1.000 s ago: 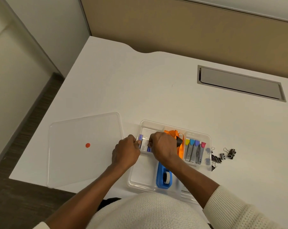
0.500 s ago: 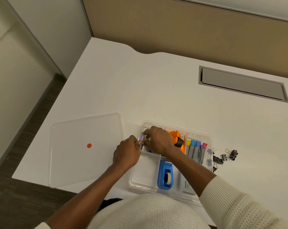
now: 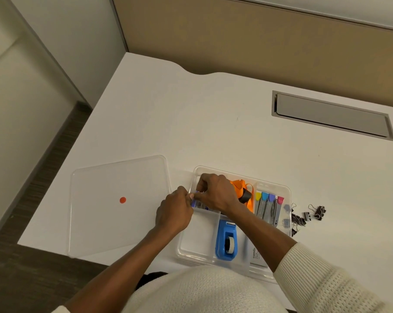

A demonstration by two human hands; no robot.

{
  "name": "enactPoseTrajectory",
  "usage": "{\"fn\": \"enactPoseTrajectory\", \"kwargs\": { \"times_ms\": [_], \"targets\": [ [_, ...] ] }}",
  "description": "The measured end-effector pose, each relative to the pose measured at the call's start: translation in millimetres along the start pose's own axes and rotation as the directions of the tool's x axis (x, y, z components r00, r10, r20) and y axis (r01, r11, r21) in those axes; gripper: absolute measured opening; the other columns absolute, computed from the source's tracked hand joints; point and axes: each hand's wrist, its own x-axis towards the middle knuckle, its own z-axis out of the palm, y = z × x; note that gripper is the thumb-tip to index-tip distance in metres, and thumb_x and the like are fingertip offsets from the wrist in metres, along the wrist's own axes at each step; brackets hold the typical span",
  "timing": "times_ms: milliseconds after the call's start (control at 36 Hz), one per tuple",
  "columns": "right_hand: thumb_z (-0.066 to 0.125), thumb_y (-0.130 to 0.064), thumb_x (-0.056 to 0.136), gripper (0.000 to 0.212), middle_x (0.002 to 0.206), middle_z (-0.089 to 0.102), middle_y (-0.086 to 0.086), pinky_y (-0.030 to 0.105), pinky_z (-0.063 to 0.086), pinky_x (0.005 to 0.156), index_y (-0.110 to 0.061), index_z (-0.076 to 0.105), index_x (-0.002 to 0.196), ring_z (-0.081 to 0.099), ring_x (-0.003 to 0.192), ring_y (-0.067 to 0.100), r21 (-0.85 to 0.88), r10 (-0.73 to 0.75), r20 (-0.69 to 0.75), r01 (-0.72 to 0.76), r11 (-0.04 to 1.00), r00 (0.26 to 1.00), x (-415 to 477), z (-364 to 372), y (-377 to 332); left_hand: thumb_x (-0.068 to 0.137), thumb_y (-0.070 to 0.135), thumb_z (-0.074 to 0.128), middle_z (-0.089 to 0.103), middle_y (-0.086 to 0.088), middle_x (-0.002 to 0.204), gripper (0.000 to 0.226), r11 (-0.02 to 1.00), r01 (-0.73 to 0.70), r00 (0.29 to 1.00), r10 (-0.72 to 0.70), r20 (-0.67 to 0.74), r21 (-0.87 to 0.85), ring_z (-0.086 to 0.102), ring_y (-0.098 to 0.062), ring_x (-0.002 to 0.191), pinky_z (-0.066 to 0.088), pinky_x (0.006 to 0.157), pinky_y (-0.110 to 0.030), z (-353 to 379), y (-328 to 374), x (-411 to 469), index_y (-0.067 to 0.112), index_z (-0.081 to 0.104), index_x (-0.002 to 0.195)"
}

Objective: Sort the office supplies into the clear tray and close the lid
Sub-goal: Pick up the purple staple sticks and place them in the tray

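Lid [image 3: 121,206] is off, flat on counter [image 3: 213,132] near the front-left corner, just left of the tray. Clear, w/ a red dot [image 3: 122,200] mid-panel.

My left hand [image 3: 174,211] sits at the tray's left wall, fingers curled, thumb + fingertips pinching the left end of a small purple/blue box [image 3: 199,204]. Box is in the tray's back-left compartment, mostly hidden under my hands; can't read the label.

Right hand [image 3: 216,193] is over the same compartment, fingers bent down onto the box from the far side, tips meeting my left thumb. Both hands closed on it.

Clear tray [image 3: 243,172] at the counter's front edge, about mid-width; near edge hidden behind my sweater. Front-left compartment [image 3: 200,233] looks bare. Next one right: blue tape dispenser [image 3: 226,239], lying lengthwise, roll visible. Behind it, orange strap [image 3: 244,190] w/ a black buckle, partly under my right wrist. Right of the dispenser a white card/box w/ print [image 3: 255,254], text too small to read, half under my forearm. Back-right compartment: row of grey pieces w/ coloured tabs [image 3: 269,205], yellow, blue, purple, pink, side by side.

Black binder clips [image 3: 308,216] loose on counter just outside the tray's right wall, not in tray yet.

Grey cable hatch [image 3: 331,116] set in counter toward the back-right, well apart from everything.
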Motion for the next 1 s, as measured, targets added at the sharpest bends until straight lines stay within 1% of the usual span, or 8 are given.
{"fn": "enactPoseTrajectory", "kwargs": {
  "times_ms": [111,194,278,361,444,639,806,1000],
  "targets": [
    [0.075,-0.022,0.08,0.008,0.078,0.07,-0.002,0.039,0.062,0.072,-0.016,0.07,0.082,0.065,0.071,0.014,0.102,0.032,-0.021,-0.03,0.994,0.999,1.3,0.0,-2.7,0.104,0.027,0.051,0.07,-0.005,0.099,0.014,1.0,-0.007,1.0,0.007,-0.01,0.004,0.058,-0.018,0.074,0.043,0.063,-0.03,2.5,-2.8,1.3,0.015,0.057,0.109],
    [0.074,-0.01,0.078,0.009,0.082,0.071,-0.003,0.03,0.062,0.072,-0.016,0.071,0.085,0.067,0.074,0.013,0.198,0.089,-0.066,-0.074,0.977,0.994,1.3,0.5,-1.6,0.105,0.026,0.05,0.07,-0.005,0.097,0.014,1.0,-0.001,1.0,0.001,-0.013,-0.002,0.061,-0.02,0.075,0.048,0.063,-0.033,2.9,-3.1,1.7,0.015,0.056,0.108],
    [0.081,-0.012,0.076,0.016,0.08,0.071,-0.007,0.012,0.052,0.063,-0.019,0.071,0.086,0.068,0.072,0.008,0.26,0.112,-0.074,-0.09,0.962,0.991,1.8,-2.5,1.3,0.106,0.027,0.049,0.068,-0.004,0.096,0.014,1.0,-0.002,1.0,0.002,-0.01,-0.009,0.064,-0.022,0.078,0.054,0.069,-0.037,3.4,-3.9,1.2,0.015,0.056,0.109],
    [0.084,-0.015,0.078,0.015,0.085,0.076,-0.003,0.019,0.057,0.069,-0.016,0.075,0.089,0.07,0.074,0.008,0.271,0.086,-0.086,-0.06,0.961,0.993,4.4,-9.1,7.0,0.106,0.03,0.048,0.069,-0.003,0.094,0.016,1.0,-0.012,1.0,0.011,-0.026,-0.017,0.06,-0.02,0.073,0.047,0.062,-0.034,5.5,-5.2,1.6,0.016,0.056,0.107],
    [0.083,-0.015,0.079,0.015,0.089,0.077,-0.001,0.025,0.059,0.073,-0.015,0.076,0.092,0.07,0.078,0.01,0.231,0.075,-0.113,-0.047,0.972,0.991,8.0,-18.5,12.6,0.107,0.035,0.046,0.066,0.0,0.09,0.019,1.0,-0.011,0.999,0.01,-0.042,-0.021,0.056,-0.016,0.07,0.042,0.06,-0.031,5.8,-5.0,1.6,0.018,0.054,0.103],
    [0.071,-0.006,0.086,0.018,0.103,0.078,0.002,0.031,0.061,0.081,-0.014,0.078,0.101,0.071,0.089,0.015,0.087,-0.07,0.041,0.066,0.994,0.997,11.4,-27.2,13.1,0.107,0.038,0.045,0.069,0.0,0.094,0.018,0.999,-0.001,1.0,0.0,-0.025,-0.035,0.063,-0.018,0.075,0.054,0.068,-0.035,5.9,-4.3,3.1,0.022,0.048,0.098],
    [0.067,-0.001,0.088,0.026,0.109,0.076,0.005,0.038,0.062,0.086,-0.014,0.075,0.11,0.072,0.094,0.019,-0.015,-0.078,0.059,0.079,0.997,0.995,9.9,-31.8,16.1,0.106,0.038,0.047,0.066,0.003,0.09,0.02,0.999,0.003,1.0,-0.004,-0.025,-0.043,0.065,-0.018,0.077,0.06,0.073,-0.038,6.3,-5.2,2.5,0.019,0.053,0.103],
    [0.073,-0.014,0.087,0.021,0.109,0.073,0.004,0.025,0.054,0.076,-0.015,0.073,0.108,0.068,0.094,0.019,-0.184,-0.064,0.056,0.073,0.98,0.996,-2.1,-22.8,20.0,0.106,0.038,0.046,0.066,0.003,0.091,0.019,1.0,0.002,0.999,-0.003,-0.034,-0.028,0.066,-0.018,0.077,0.061,0.074,-0.039,8.1,-4.0,3.9,0.021,0.052,0.102]
  ]
}}
